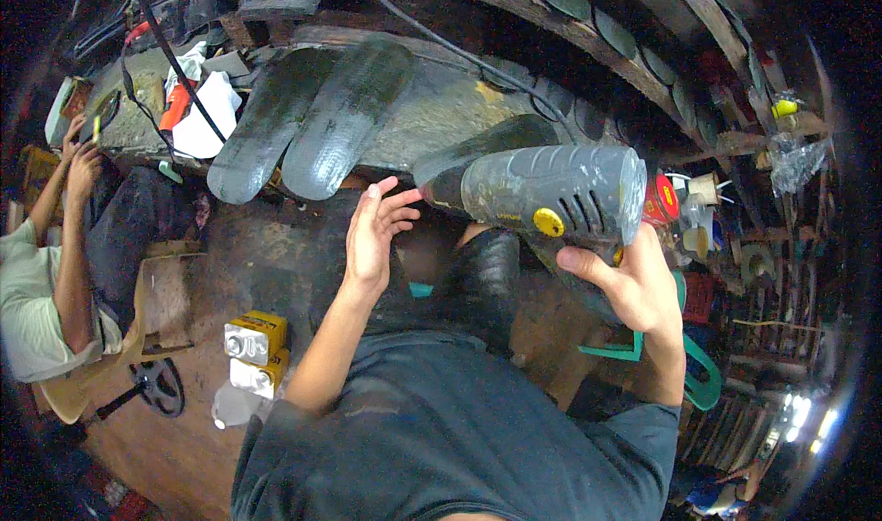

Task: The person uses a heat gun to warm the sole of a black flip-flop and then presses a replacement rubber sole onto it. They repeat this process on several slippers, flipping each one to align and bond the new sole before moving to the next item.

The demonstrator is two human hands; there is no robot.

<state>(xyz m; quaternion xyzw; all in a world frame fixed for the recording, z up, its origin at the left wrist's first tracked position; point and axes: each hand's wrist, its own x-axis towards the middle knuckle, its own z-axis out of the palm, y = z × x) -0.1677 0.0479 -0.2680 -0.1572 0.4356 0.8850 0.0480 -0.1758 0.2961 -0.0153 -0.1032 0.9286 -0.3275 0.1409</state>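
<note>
In my right hand (638,282) is a grey heat gun (551,190) with a yellow round button, its thumb lying along the underside. The dark nozzle points left. My left hand (375,236) is open, palm turned toward the nozzle, with the fingertips close to its tip; whether they touch it I cannot tell. Two black shoe soles (354,121) lie side by side on the bench, their near ends jutting past its edge. Another dark sole (510,140) sits just behind the heat gun and is partly covered by it.
The worn bench (441,107) runs along the far side, with a grey cable (441,50) across it. A co-worker (55,282) sits at the left, hands raised by the bench. Yellow-and-silver cans (255,337) stand on the floor. A red can (660,199) is behind the heat gun.
</note>
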